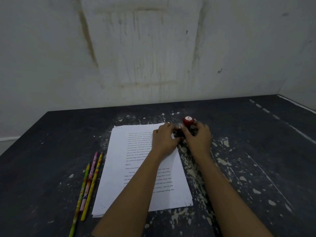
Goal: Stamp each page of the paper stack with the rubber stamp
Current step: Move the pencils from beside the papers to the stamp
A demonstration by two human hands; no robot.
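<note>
Right hand [199, 137]: grip is clamped on the rubber stamp [188, 120], thumb & fingers curled round its lower part, just under the red round knob. The knob stands upright above the fingers, w/ a white label on top; lettering too blurred to read. The stamp is just off the top right corner of the paper stack [119, 168], over bare desk [51, 151].

Left hand [165, 138]: lies on the top right corner of the stack, fingers bent toward a dark part of the stamp's base between the two hands. Fingertips touch it, but can't tell if this grip is pinching it or only resting against it.

Both forearms reach in from the bottom edge; the left one crosses the page.

The stack lies flat at desk centre, slightly turned, top sheet w/ printed text; lower sheets peek out at the near left corner.

Three pencils [92, 183] lie side by side just left of the stack: green, pink, yellow.

Desk is dark w/ chipped, pale patches, mostly right of the stack. Stained white wall [153, 48] behind.
</note>
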